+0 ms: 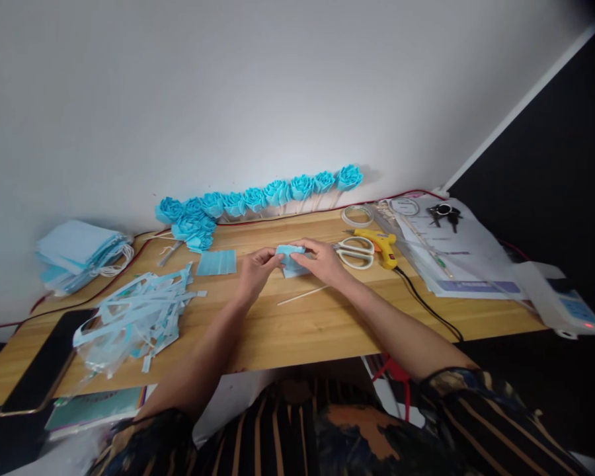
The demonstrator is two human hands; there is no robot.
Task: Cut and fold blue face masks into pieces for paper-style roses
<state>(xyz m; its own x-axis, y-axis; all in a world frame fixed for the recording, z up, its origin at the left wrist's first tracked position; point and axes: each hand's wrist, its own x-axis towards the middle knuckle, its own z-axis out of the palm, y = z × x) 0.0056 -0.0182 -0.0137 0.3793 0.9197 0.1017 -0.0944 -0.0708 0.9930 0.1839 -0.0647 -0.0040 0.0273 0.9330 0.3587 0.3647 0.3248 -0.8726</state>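
Observation:
Between my two hands, over the middle of the wooden table [277, 330], is a small piece of blue face-mask fabric [292, 266]. My left hand [258, 270] pinches its left edge between thumb and fingers. The upper right part is gripped by my right hand [322, 261], with the thumb lying across the front. A thin white stick [301, 295] lies just below the hands. Left of them rests a flat blue pleated fabric square [217, 262]. White-handled scissors [356, 253] lie right beside my right hand, their blades partly hidden.
Blue fabric roses [277, 193] line the wall. A yellow glue gun [384, 246], a tape roll [357, 216], papers [471, 251] and keys [445, 214] are at right. Left are stacked masks [79, 251], fabric scraps [139, 311] and a phone [47, 360]. A power strip [560, 301] sits far right.

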